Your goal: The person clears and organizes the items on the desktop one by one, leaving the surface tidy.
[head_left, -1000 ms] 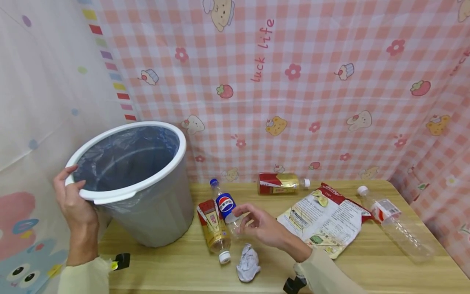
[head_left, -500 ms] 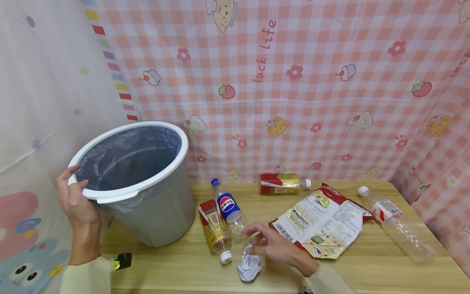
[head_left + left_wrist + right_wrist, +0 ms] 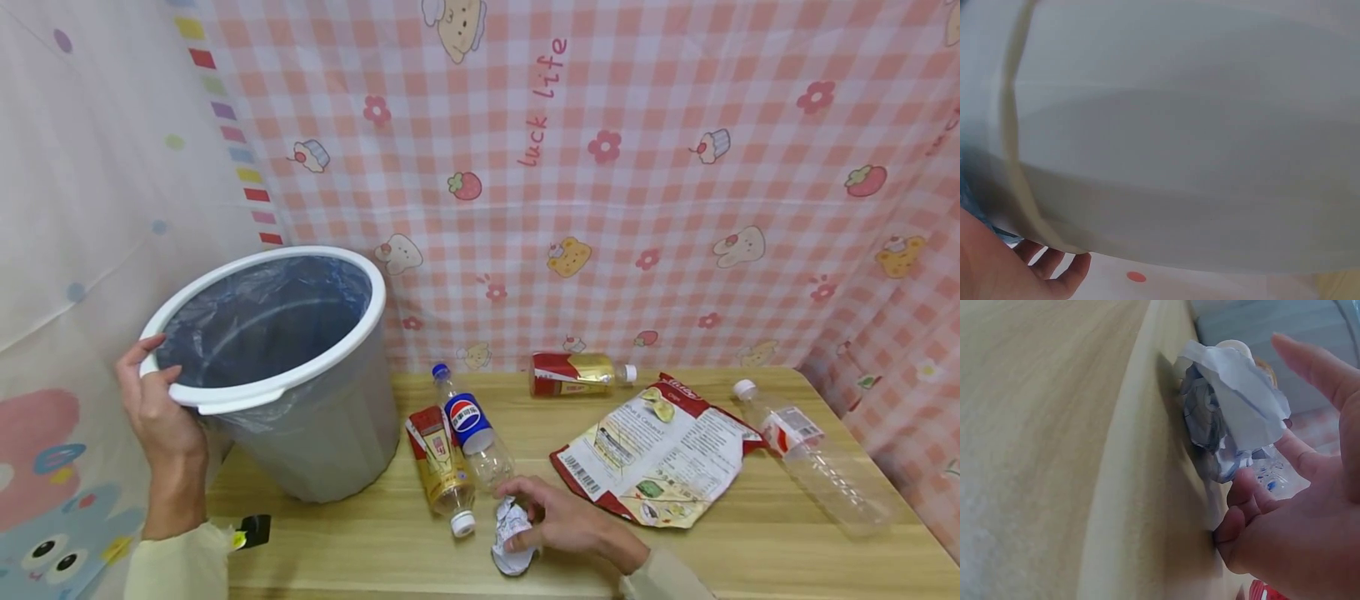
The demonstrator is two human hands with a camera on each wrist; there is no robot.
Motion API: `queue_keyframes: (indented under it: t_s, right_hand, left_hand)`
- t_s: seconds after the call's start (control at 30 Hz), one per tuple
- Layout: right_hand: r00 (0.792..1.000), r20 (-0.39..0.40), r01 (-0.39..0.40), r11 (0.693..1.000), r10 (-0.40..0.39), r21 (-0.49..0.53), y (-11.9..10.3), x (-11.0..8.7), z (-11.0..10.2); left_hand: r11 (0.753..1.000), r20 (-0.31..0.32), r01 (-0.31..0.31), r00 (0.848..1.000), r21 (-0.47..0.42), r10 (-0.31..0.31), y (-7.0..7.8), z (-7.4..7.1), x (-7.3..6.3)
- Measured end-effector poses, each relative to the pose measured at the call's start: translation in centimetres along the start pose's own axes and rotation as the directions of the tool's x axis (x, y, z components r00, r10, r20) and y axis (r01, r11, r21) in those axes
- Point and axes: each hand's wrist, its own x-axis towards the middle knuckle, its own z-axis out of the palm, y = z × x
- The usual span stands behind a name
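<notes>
At the left, a grey trash can (image 3: pixel 322 442) lined with a blue plastic bag stands tilted. My left hand (image 3: pixel 161 425) grips its white rim (image 3: pixel 240 396); in the left wrist view the fingertips (image 3: pixel 1079 265) lie along the can's underside edge. My right hand (image 3: pixel 558 521) is low over the table at a crumpled paper ball (image 3: pixel 512 542), thumb and index finger on either side of it. In the right wrist view the thumb (image 3: pixel 1313 365) is extended apart from the paper (image 3: pixel 1241 394), and the other fingers bend near the tabletop.
A Pepsi bottle (image 3: pixel 468 421) and a red-gold drink bottle (image 3: pixel 441 467) lie between can and paper. Another red-gold bottle (image 3: pixel 573 375) lies at the back. A chip bag (image 3: pixel 660 458) and a clear bottle (image 3: pixel 817 458) lie on the right of the wooden table (image 3: pixel 375 550).
My right hand has come down from over the Pepsi bottle to the crumpled paper, its thumb and fingers now around it. The left hand keeps its hold on the can's rim.
</notes>
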Motion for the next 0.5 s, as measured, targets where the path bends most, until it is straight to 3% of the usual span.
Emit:
queue_keyframes:
  t_s: [0.17, 0.5]
  right_hand:
    - [1.0, 0.004, 0.013, 1.0, -0.013, -0.018, 0.33, -0.02, 0.01]
    - [0.999, -0.046, -0.01, 0.998, 0.013, 0.067, 0.98, 0.4, 0.15]
  left_hand:
    - [1.0, -0.001, -0.004, 1.0, 0.009, 0.004, 0.03, 0.08, 0.0]
    - [0.999, -0.001, -0.005, 1.0, 0.046, 0.005, -0.12, 0.03, 0.06]
